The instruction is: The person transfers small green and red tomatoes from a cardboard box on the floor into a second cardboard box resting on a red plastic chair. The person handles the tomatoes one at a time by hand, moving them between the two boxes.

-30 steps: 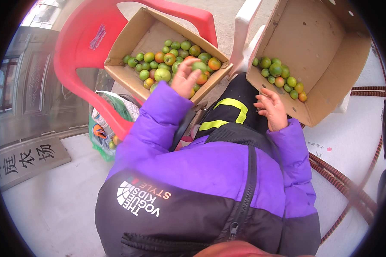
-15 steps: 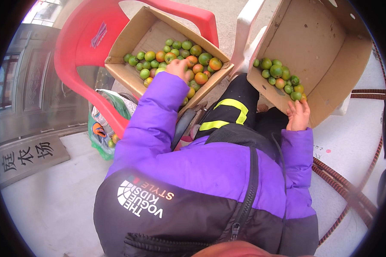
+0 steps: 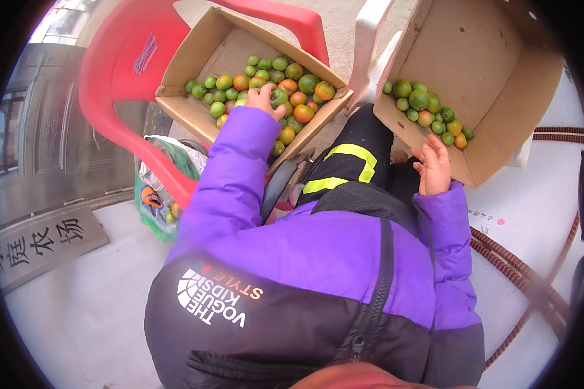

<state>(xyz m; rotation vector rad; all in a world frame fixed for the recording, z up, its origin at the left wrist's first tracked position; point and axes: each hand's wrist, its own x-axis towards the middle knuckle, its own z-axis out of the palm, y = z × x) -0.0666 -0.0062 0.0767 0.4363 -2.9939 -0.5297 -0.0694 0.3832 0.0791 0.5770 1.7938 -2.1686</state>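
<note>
A cardboard box (image 3: 204, 48) on the left holds many small green, yellow and orange tomatoes. My left hand (image 3: 264, 104) reaches into it, and its fingers curl round a green tomato (image 3: 279, 98). More tomatoes lie against that hand on both sides. On the right, a second cardboard box (image 3: 477, 71) is tilted, with a smaller cluster of mostly green tomatoes (image 3: 419, 100) gathered along its near left side. My right hand (image 3: 433, 166) is at this box's near wall, palm partly up and fingers apart, and no tomato shows in it.
The left box rests on a red plastic chair (image 3: 104, 84); a white chair (image 3: 370, 39) stands between the boxes. Beside the red chair is a green plastic bag (image 3: 150, 214). A signboard (image 3: 52, 243) lies at the left, and brown ribbed hoses (image 3: 519, 266) cross the right side.
My left hand has shifted slightly left and up and now has a green tomato in its fingers. My right hand has drawn back left from the yellow tomato at the box's near edge.
</note>
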